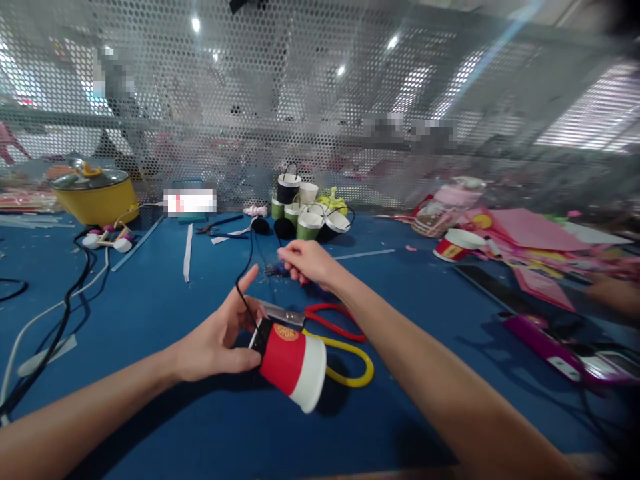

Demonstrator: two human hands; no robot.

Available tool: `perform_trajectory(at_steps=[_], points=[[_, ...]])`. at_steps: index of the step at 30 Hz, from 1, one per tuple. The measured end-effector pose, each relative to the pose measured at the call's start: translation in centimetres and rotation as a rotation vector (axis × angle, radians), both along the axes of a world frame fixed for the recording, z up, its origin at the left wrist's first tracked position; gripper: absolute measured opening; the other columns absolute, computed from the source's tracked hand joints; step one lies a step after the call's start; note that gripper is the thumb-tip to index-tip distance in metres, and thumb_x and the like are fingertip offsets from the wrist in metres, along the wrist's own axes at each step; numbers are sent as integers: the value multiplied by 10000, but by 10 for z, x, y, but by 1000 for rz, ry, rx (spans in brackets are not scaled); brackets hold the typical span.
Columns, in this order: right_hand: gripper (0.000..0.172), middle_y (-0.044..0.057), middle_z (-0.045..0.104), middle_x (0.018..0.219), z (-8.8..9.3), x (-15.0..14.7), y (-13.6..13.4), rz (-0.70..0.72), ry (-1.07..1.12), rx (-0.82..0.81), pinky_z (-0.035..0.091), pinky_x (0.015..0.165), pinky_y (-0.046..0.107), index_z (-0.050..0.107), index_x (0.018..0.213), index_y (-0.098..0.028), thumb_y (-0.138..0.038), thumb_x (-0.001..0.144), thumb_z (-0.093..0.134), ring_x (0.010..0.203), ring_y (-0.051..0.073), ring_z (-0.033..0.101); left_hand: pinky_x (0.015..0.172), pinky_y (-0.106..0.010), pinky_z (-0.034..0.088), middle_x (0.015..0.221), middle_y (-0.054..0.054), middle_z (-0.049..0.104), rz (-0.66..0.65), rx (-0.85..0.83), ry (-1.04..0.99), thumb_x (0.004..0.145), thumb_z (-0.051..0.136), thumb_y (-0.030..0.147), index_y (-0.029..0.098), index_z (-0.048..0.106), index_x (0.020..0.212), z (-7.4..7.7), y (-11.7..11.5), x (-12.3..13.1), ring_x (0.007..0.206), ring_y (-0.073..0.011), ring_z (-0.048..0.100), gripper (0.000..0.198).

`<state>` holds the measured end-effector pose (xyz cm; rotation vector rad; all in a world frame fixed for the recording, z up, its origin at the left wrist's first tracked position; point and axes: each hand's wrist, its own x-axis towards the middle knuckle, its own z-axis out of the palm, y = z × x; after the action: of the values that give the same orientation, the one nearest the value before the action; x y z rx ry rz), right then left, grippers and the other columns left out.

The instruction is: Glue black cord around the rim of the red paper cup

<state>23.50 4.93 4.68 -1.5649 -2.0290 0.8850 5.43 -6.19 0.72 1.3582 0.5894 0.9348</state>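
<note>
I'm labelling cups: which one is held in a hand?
The red-and-white cup, tilted in the left hand. The other red cup, at right, and the clustered cups are unheld.

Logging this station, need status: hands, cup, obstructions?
Left hand holding red-and-white cup, tilted. Right hand beyond it, pinched closed, anything held unclear. Scissors partly hidden behind cup, possibly in the way.

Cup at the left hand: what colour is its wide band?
The band is red; the head view shows it.
</note>
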Motion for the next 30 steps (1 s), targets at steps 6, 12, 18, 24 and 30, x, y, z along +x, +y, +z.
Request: perform_trajectory(at_steps=[6,12,18,24,30], points=[[179,9,555,538,-13,55,5,-118,-270,63,377,548,246,520,532,-189,-136,633,659,616,178,570,837,-359,343,996,-29,463,106,42,10,684,709,320,354,-38,1427,-6,5,-1,929,-201,454,1054],[162,102,633,838,-32,43,0,-200,-293,63,402,659,269,599,778,-139,-109,624,638,850,236,580,889,-368,323,1017,-27,454,147,90,60,700,691,264,348,-40,1428,-9,9,-4,963,-197,452,1035],[188,26,604,650,-15,48,-15,-165,-64,-68,416,542,244,586,907,-128,-150,722,557,608,155,568,913,-371,320,1019,-24,450,193,135,126,710,663,220,334,1,1434,-11,12,-9,964,-190,462,988],[144,5,591,659,4,52,-42,-92,356,-249,464,546,228,571,722,-162,-299,742,615,554,93,528,920,-385,325,1032,-33,454,209,175,184,690,636,163,321,19,1439,-12,13,-11,972,-202,472,983],[251,-3,573,520,6,50,-64,49,427,-388,355,403,203,643,709,-126,-374,679,673,434,74,475,949,-392,307,1031,-33,468,216,242,215,692,618,121,314,5,1439,-15,16,-16,976,-199,470,984]])
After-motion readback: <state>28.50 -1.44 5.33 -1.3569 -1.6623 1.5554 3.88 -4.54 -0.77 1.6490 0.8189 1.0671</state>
